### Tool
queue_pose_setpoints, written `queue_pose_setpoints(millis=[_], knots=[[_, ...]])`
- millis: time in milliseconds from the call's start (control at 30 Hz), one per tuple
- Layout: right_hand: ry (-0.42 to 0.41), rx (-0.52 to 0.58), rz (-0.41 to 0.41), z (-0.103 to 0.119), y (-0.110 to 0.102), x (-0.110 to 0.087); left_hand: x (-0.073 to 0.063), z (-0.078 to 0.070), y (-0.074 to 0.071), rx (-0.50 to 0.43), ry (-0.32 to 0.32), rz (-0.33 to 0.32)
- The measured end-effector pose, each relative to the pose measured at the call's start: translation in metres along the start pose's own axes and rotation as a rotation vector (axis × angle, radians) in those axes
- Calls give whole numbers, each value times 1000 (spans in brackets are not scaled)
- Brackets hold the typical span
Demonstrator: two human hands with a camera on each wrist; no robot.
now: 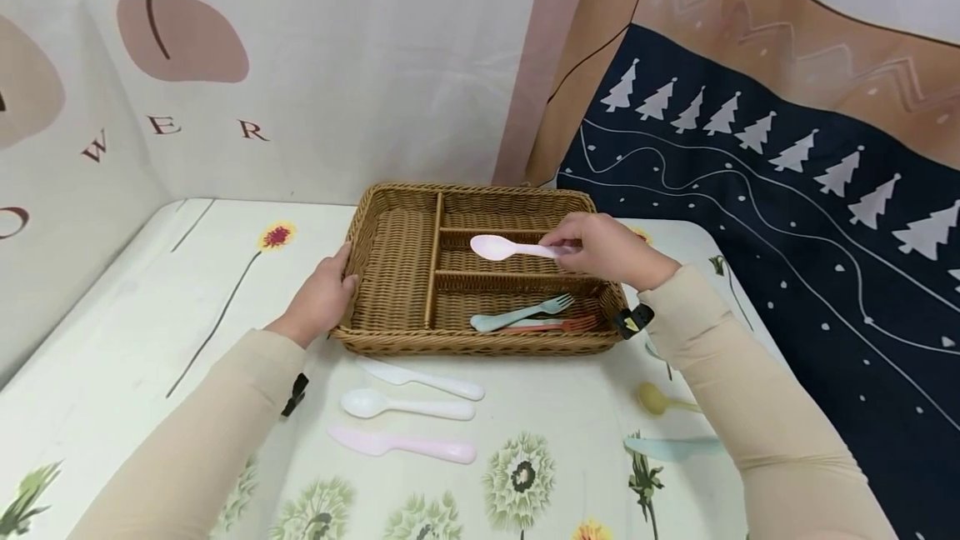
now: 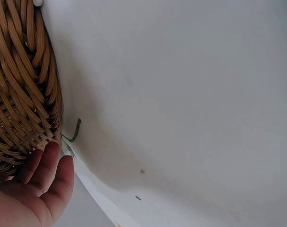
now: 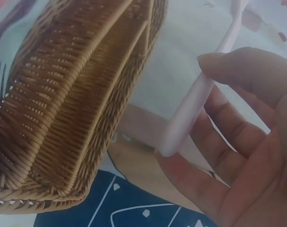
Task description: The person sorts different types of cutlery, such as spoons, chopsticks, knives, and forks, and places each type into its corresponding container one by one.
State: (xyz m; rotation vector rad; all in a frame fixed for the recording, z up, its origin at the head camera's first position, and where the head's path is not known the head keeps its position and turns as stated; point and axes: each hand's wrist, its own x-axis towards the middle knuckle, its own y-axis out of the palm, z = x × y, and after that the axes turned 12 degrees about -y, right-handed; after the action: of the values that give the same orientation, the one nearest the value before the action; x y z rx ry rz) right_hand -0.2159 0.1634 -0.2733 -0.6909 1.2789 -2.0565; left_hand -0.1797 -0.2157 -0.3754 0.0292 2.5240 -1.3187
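Note:
A pale pink plastic spoon is pinched by its handle in my right hand, over the right-hand compartments of a brown wicker cutlery basket. Thumb and fingers hold the handle in the right wrist view, the spoon's bowl out of frame. My left hand grips the basket's left side, thumb at the rim, fingertips against the outer weave in the left wrist view. In the front right compartment lie a teal fork and a red fork. The wide left compartment shows its bare woven floor.
Before the basket lie a white knife, a white spoon and a pink knife. Right of these are a yellow spoon and a light blue knife, partly behind my right sleeve. Hanging cloths stand behind the table.

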Motion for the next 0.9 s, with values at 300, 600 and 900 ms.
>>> queue_pose_setpoints(millis=[300,600,900], knots=[[39,17,-15,-13,-1,18,0,0,0,21,7,-9],[101,10,-34,-27,3,37,0,1,-1,21,3,-6],[172,27,-60,-39,6,52,-1,1,0,24,7,-15]])
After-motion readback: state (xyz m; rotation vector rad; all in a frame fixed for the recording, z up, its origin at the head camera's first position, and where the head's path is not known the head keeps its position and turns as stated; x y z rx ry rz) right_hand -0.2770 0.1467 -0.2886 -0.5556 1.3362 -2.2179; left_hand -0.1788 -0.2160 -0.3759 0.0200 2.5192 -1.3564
